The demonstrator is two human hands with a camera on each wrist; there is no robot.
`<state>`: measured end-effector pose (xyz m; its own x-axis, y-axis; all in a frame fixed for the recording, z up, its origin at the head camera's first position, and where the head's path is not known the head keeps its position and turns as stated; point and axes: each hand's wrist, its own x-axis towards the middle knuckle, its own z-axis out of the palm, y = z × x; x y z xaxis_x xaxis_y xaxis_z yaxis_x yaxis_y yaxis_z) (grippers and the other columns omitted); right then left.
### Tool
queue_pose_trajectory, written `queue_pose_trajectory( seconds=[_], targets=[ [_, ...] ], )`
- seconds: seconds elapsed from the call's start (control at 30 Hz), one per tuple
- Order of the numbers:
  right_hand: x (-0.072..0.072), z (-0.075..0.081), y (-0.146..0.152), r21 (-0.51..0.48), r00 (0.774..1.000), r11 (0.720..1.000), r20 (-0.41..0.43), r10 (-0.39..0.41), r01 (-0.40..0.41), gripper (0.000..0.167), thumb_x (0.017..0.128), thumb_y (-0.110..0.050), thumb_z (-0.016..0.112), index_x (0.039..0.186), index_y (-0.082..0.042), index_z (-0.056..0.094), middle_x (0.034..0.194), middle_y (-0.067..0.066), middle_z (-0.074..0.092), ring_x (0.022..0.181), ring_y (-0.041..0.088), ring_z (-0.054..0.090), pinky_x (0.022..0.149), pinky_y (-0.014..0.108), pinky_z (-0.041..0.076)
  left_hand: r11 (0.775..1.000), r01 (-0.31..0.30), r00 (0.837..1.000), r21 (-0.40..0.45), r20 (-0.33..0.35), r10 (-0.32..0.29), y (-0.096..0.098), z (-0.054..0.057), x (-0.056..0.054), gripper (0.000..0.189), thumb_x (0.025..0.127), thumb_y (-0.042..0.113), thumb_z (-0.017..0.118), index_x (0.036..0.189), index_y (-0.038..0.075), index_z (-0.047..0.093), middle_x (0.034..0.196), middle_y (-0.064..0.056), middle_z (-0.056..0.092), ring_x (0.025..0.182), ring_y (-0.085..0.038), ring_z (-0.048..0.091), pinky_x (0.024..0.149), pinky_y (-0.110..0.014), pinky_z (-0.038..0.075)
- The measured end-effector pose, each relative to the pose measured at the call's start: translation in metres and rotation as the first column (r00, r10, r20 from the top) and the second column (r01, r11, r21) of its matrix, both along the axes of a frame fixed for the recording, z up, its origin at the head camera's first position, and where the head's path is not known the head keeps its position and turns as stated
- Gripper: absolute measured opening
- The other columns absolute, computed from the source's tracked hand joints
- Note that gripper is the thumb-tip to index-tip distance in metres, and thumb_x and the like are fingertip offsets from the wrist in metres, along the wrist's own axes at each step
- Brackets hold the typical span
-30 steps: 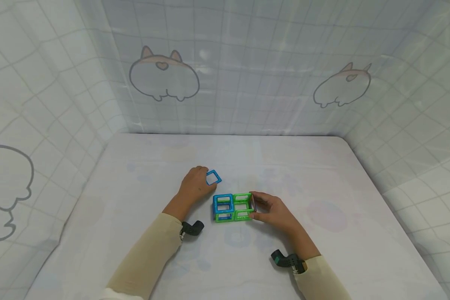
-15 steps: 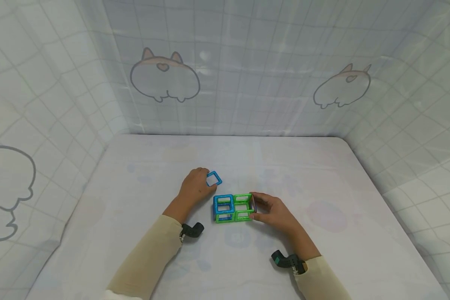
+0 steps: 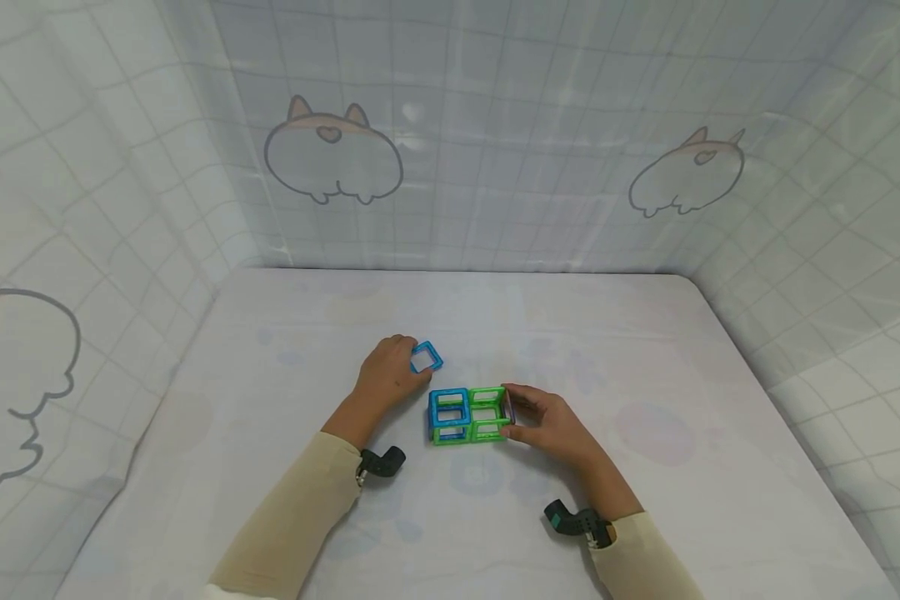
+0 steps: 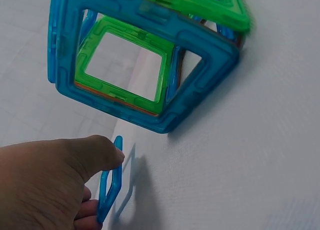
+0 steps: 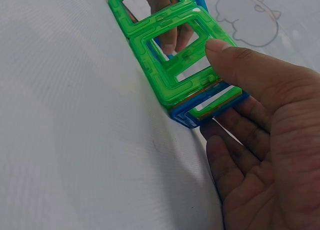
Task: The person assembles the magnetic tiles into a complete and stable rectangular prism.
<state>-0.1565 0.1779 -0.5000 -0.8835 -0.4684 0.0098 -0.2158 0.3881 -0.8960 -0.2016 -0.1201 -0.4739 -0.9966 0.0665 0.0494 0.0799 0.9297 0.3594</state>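
Note:
My left hand [image 3: 387, 375] pinches a loose blue square magnetic tile [image 4: 116, 180] between thumb and fingers, tilted just off the table beside its own shadow. A short distance nearer me lies a two-cell box of blue and green magnetic tiles [image 3: 450, 426], blue at its left end and green at its right. My right hand [image 3: 551, 422] grips the box's right end, its thumb on a green tile [image 5: 177, 93] and its fingers behind. At that end a blue tile with a thin brownish edge [image 5: 187, 122] shows in the right wrist view. The loose tile and the box stand apart.
A pale patterned cloth covers the table [image 3: 645, 350]. White grid-patterned curtains [image 3: 510, 192] with animal drawings enclose it at the back and both sides. A black wrist camera mount [image 3: 382, 462] sticks out from each forearm, close above the cloth.
Both hands keep their holds in nearly the same places. Tile box and loose tile show only a slight shift in the head view, in which the whole scene drifts a little.

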Motion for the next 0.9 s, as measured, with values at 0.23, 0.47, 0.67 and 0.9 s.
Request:
queue_pose_trajectory(
  seconds=[0.23,0.47,0.67,0.9],
  targets=[
    [0.000,-0.001,0.002,-0.020,1.000,1.000,-0.014,0.022,-0.022,0.069,0.082,-0.023,0.084,0.143,-0.009,0.053,0.146,0.011,0.053,0.132,0.030,0.054,0.108,0.042,0.045,1.000,0.003,1.000,0.019,-0.001,-0.003,0.000,0.004,0.002,0.060,0.085,0.041,0.075,0.127,0.001,0.062,0.126,-0.015,0.064,0.108,-0.027,0.060,0.094,-0.043,0.054],
    [0.002,0.004,-0.001,-0.006,1.000,1.000,-0.003,0.011,-0.011,0.069,0.083,-0.012,0.081,0.144,-0.002,0.050,0.147,0.016,0.051,0.133,0.034,0.052,0.109,0.045,0.043,1.000,0.005,1.000,0.026,-0.012,-0.004,-0.001,0.002,0.002,0.060,0.085,0.043,0.075,0.127,0.001,0.063,0.126,-0.015,0.065,0.108,-0.026,0.061,0.094,-0.043,0.054],
    [0.009,0.027,-0.006,-0.009,0.999,0.999,0.009,0.034,-0.034,0.066,0.084,-0.004,0.078,0.142,0.006,0.048,0.145,0.023,0.050,0.132,0.039,0.051,0.108,0.049,0.043,0.999,0.002,1.000,0.035,-0.029,-0.001,0.001,0.003,0.003,0.059,0.085,0.044,0.074,0.126,0.002,0.064,0.123,-0.013,0.066,0.103,-0.024,0.061,0.090,-0.041,0.056],
    [0.002,0.005,-0.001,-0.035,1.000,0.999,0.013,0.027,-0.027,0.069,0.084,-0.008,0.080,0.144,0.001,0.048,0.148,0.019,0.049,0.134,0.036,0.050,0.110,0.047,0.042,0.999,0.004,1.000,0.038,-0.012,-0.003,0.004,0.008,0.007,0.059,0.085,0.044,0.073,0.127,0.003,0.063,0.125,-0.013,0.065,0.104,-0.024,0.061,0.090,-0.041,0.056]
  ],
)
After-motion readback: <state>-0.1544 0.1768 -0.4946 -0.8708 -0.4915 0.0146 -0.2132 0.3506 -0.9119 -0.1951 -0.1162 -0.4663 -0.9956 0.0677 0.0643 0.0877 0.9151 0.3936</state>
